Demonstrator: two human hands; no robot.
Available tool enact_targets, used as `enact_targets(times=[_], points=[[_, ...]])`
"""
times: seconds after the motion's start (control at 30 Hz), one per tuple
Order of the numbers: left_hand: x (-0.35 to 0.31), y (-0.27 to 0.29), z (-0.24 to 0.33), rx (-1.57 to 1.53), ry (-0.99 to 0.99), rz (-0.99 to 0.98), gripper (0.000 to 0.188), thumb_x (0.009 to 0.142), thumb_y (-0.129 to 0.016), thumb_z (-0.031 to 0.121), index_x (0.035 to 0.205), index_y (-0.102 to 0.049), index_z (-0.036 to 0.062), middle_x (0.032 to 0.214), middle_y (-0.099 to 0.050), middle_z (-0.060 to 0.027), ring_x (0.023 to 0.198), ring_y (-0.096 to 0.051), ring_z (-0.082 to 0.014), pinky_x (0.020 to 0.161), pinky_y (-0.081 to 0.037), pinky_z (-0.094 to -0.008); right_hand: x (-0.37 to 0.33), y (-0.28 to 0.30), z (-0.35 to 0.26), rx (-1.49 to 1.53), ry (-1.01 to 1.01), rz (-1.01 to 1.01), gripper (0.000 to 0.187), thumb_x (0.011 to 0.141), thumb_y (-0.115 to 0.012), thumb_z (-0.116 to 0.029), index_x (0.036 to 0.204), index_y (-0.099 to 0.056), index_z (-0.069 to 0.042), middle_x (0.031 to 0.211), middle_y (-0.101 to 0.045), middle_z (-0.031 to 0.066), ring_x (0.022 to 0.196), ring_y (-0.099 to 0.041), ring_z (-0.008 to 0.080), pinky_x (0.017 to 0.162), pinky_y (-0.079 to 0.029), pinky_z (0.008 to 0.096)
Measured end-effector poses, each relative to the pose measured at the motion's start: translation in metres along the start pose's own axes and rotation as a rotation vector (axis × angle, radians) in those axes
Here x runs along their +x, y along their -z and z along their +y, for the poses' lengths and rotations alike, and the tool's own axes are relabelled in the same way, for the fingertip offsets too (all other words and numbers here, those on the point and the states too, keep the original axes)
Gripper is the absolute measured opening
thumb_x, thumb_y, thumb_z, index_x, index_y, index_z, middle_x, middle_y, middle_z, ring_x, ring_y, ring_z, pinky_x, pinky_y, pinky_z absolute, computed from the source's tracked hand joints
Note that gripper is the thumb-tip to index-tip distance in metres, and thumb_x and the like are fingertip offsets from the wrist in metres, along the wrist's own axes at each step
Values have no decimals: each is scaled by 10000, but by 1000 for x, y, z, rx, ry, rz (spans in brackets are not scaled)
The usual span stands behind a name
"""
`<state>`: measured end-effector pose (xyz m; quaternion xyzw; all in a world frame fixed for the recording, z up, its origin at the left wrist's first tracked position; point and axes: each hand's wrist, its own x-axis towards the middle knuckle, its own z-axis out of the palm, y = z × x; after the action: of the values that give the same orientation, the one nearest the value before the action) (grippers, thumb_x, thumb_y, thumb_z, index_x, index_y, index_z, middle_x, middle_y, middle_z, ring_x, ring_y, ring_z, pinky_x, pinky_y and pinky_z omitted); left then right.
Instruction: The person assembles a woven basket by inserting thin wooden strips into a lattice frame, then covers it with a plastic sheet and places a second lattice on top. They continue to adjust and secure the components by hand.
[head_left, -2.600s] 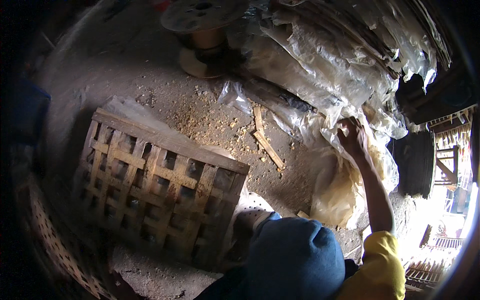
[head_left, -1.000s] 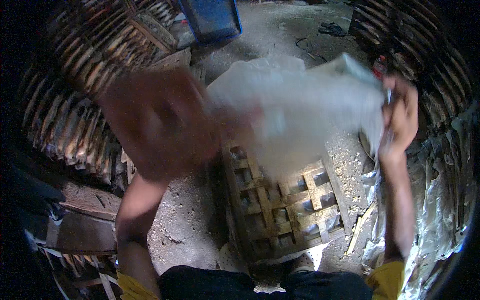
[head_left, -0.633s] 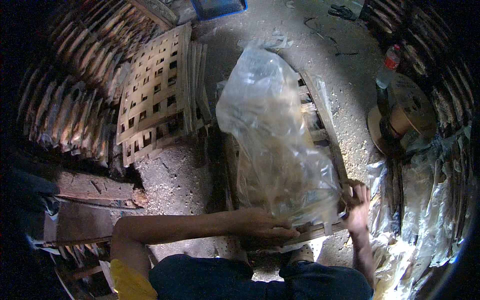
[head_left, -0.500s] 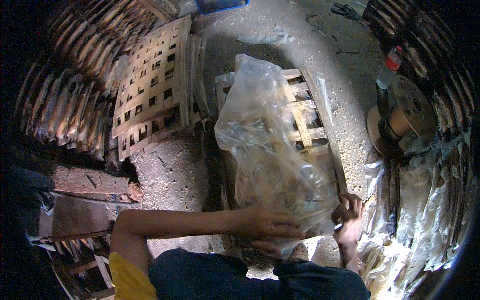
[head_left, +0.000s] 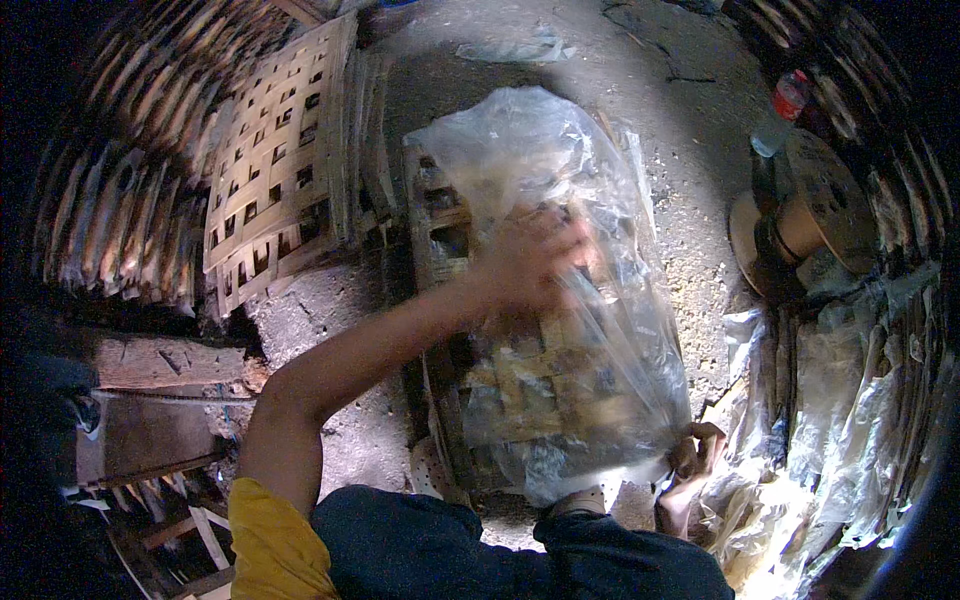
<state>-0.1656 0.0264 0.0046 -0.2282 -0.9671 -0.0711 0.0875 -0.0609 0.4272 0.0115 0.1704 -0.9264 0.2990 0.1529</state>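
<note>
A clear plastic sheet [head_left: 640,330] is spread over a woven wooden-slat panel [head_left: 448,240] lying in front of me. My left hand [head_left: 535,255] reaches across the middle of the sheet, its fingers spread and blurred by motion. At the near right corner, my right hand [head_left: 692,462] is closed, with its fingers curled on the sheet's edge. Slats of the panel show through the plastic, and its left side is partly uncovered.
A stack of woven slat panels [head_left: 275,150] leans at the left. To the right, a bottle with a red label [head_left: 780,115] stands by a wooden cable spool [head_left: 800,225]. Crumpled plastic [head_left: 850,400] hangs at the near right. A wooden beam [head_left: 170,362] lies at the left.
My left hand has swung from the near edge out over the middle of the sheet. The plastic is now flatter and wider across the panel. My right hand has moved slightly nearer.
</note>
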Motion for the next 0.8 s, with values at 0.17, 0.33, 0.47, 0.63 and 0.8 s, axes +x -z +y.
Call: enact_targets(times=[0.17, 0.33, 0.47, 0.63, 0.8], points=[[-25, 46, -96, 355, 676, -208, 636, 942, -477, 578, 1461, -472, 210, 1566, -361, -121, 1417, -337, -408, 1098, -142, -753, 23, -7, 3, 62, 28, 2, 302, 798, -644, -314, 897, -628, -29, 990, -609, 110, 904, -563, 294, 802, -441, 438], [-10, 67, -39, 211, 306, 139, 478, 942, -548, 481, 1268, -623, 139, 1359, -565, -114, 1266, -496, -388, 1025, -380, -632, 24, -13, 2, 130, -131, -26, 330, 743, -680, -308, 914, -625, -31, 1019, -605, 124, 922, -558, 299, 813, -442, 439], [15, 10, 65, -131, -386, 192, 477, 854, -615, 335, 1267, -595, 98, 1312, -563, -143, 1273, -501, -355, 1092, -373, -555, 24, -11, 1, 90, -120, -50, 351, 740, -692, -319, 939, -624, -38, 1040, -600, 127, 945, -553, 307, 831, -436, 447], [29, -2, 57, -279, -512, 142, 511, 855, -621, 417, 1255, -614, 99, 1292, -570, -140, 1261, -508, -332, 1117, -331, -557, 23, -11, 1, 87, -120, -61, 379, 737, -707, -333, 972, -623, -48, 1067, -593, 132, 972, -546, 315, 854, -428, 456], [46, 33, -134, 296, 220, 161, 506, 959, -510, 513, 1262, -628, 125, 1385, -537, -123, 1343, -434, -366, 1127, -290, -592, 25, -10, -1, 78, -135, -65, 410, 733, -723, -347, 1004, -621, -57, 1094, -586, 136, 1000, -539, 324, 876, -420, 466]])
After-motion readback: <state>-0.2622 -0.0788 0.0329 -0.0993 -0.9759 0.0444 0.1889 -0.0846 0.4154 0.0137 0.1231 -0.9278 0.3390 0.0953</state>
